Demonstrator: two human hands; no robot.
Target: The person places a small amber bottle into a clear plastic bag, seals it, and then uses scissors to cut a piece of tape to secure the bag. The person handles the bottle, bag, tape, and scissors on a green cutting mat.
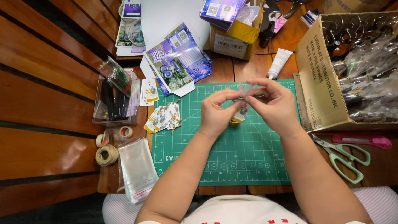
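Both hands meet above the upper middle of the green cutting mat (232,157), which lies on the wooden desk (248,68). The left hand (215,114) has its grip drawn together, thumb and forefinger pinched on the small clear packet (241,111) that hangs between the two hands. The right hand (275,105) is likewise closed on the same packet from the other side, its fingertips (248,92) pressed to the upper edge while the rest of the fingers curl loosely behind. The packet holds something small with a yellow lower part; what exactly it is cannot be told at this size. It is held clear of the mat, just above it.

To the left of the left hand, at the mat's edge, lies a heap of small printed tags (163,118) with little strings. Further left stands a clear plastic box (116,103) with dark items inside. Below it are two rolls of tape (114,136), a coil of twine (106,155) and a stack of clear cellophane sleeves (137,168). Above the mat lie purple printed cards (178,58) and a white tube (278,62).

To the right of the right hand a metal ruler (302,101) lies along the mat's edge, against a cardboard box (319,79) filled with clear-wrapped metal pieces. Near the right forearm lie green-handled scissors (344,155) and a pink utility knife (365,141).
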